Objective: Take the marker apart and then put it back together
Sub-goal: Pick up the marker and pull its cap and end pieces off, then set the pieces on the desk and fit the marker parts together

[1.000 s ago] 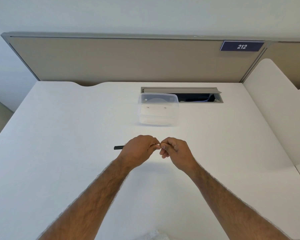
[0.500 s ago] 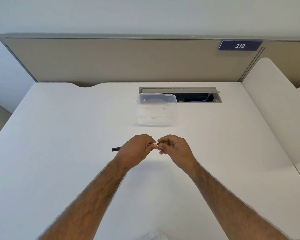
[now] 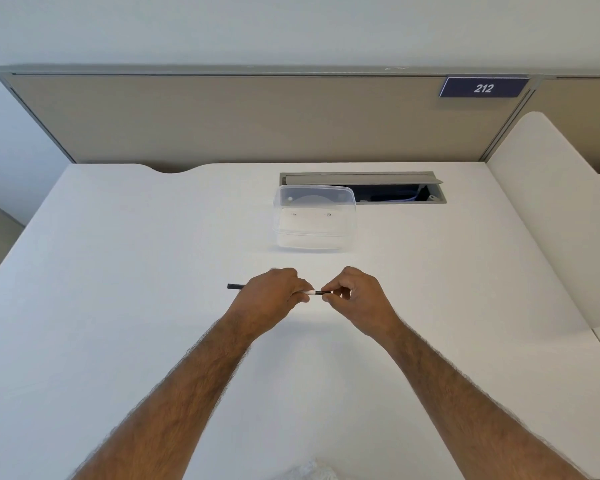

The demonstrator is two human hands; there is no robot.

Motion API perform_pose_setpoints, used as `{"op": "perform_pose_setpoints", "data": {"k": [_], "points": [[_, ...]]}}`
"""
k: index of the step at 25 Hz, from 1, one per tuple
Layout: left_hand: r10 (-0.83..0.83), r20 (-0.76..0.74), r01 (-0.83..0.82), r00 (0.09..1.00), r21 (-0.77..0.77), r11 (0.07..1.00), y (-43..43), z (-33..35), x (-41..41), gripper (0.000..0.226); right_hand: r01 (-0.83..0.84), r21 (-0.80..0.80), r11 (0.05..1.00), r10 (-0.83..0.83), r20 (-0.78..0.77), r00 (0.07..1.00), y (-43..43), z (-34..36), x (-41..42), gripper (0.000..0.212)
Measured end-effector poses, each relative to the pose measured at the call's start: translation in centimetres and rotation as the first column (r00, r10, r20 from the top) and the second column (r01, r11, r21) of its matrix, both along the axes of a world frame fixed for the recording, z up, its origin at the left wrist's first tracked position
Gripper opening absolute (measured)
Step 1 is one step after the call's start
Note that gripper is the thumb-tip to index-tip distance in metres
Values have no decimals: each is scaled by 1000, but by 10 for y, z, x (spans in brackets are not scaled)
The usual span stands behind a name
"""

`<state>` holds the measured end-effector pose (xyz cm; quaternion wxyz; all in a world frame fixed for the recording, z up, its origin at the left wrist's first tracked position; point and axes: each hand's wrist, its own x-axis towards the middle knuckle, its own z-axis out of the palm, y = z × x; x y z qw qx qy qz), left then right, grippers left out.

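Note:
A thin marker (image 3: pixel 235 286) is held level just above the white desk (image 3: pixel 118 306). Its black end sticks out to the left of my left hand (image 3: pixel 271 296), which is closed around the barrel. Between my hands a short white stretch with a dark tip (image 3: pixel 313 292) shows. My right hand (image 3: pixel 357 299) pinches that right end with thumb and fingertips. Whether this end piece is a cap or the tip section is hidden by my fingers. The middle of the marker is covered by my left hand.
A clear plastic container (image 3: pixel 314 216) stands on the desk beyond my hands. Behind it an open cable slot (image 3: pixel 395 195) is cut into the desk. A beige partition (image 3: pixel 222 116) closes the back, a white divider (image 3: pixel 541 220) the right. Something crinkled and white (image 3: pixel 309 472) lies at the near edge.
My hands have drawn slightly apart. A white stretch of the marker now shows between them, where before my fingertips were nearly touching.

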<state>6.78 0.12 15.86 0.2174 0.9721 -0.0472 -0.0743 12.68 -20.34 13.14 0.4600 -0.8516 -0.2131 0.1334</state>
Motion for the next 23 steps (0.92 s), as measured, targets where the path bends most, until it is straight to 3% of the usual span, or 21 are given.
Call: {"op": "perform_pose_setpoints", "data": {"k": [6,10,16,23], "points": [[11,-49,-13,999,-54,998,0,-3,2,24,7,-82,997,-9,-27,1000,-4,-2,5,9],[8,-16,-7,1000,20,1000,6,-6,1,24,35,-140,990,-40,-33,999,-15,-6,11,9],[71,-44,-68,997,59,996,10,-13,-1,25,358,-206,911,-376,-54,925,-5,-35,-1,9],[98,-123,-90,988,64,994,12,-29,-6,25,451,-398,799,-509,-47,860,26,-67,-7,15]]}}
